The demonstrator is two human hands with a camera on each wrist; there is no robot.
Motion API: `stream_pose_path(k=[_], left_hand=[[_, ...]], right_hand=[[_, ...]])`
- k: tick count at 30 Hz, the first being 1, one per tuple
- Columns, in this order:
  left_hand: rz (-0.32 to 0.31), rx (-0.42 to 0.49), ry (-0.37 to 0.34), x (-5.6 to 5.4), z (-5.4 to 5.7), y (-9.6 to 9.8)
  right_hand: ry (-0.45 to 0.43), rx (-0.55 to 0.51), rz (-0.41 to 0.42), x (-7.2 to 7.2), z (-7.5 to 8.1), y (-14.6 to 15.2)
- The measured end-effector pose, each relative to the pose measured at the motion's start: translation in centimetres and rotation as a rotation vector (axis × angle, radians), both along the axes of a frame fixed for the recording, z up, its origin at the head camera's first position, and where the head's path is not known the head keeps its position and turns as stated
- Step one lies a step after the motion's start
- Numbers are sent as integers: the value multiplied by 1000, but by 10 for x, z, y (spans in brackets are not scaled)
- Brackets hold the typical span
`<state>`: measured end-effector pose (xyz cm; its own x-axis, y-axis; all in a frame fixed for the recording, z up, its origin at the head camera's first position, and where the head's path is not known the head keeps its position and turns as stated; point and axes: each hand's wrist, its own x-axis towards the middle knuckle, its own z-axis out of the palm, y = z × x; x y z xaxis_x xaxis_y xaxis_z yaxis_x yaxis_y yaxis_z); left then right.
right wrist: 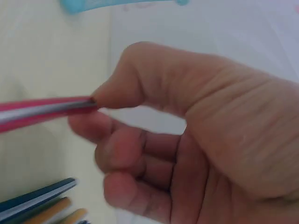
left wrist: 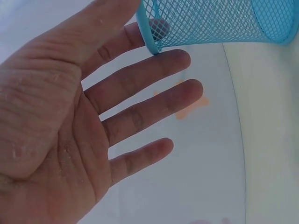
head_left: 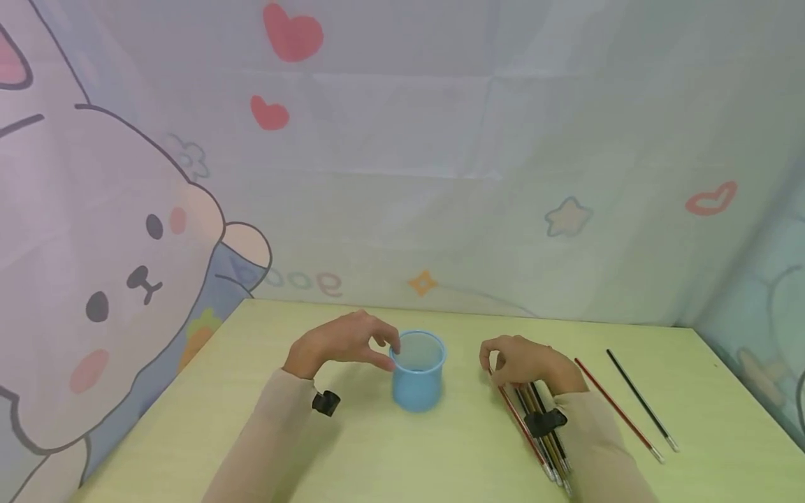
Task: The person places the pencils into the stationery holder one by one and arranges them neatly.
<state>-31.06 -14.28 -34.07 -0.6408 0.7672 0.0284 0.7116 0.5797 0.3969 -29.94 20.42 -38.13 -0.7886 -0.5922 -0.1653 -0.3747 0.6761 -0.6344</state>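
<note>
A light blue mesh pen holder point(head_left: 418, 388) stands upright on the table. My left hand point(head_left: 353, 338) is at its left rim, thumb and index finger at the edge. In the left wrist view, the index fingertip point(left wrist: 160, 29) shows through the mesh, while the other fingers extend loosely. To the right, my right hand point(head_left: 520, 360) pinches the end of a red striped pencil point(right wrist: 46, 110) between thumb and index finger, its other fingers curled. Under that wrist lies a bunch of several dark and gold pencils point(head_left: 546, 426), partly hidden by the wrist and its strap.
Right of the right forearm lie another red pencil point(head_left: 619, 411) and a black pencil point(head_left: 643, 401), both with white ends toward me. A pale yellow-green table point(head_left: 371, 461) carries everything. Behind it hangs a printed cloth point(head_left: 402, 140) with a bunny and hearts.
</note>
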Motion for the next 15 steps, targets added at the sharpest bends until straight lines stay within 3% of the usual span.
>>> stream_pose_path(k=[7,15], left_hand=[[-6,7,-25,0,-4,3],[-21,11,-14,1,0,2]], right_hand=[[102,-166,51,1,20,3],[66,-158,69,-2,18,-11]])
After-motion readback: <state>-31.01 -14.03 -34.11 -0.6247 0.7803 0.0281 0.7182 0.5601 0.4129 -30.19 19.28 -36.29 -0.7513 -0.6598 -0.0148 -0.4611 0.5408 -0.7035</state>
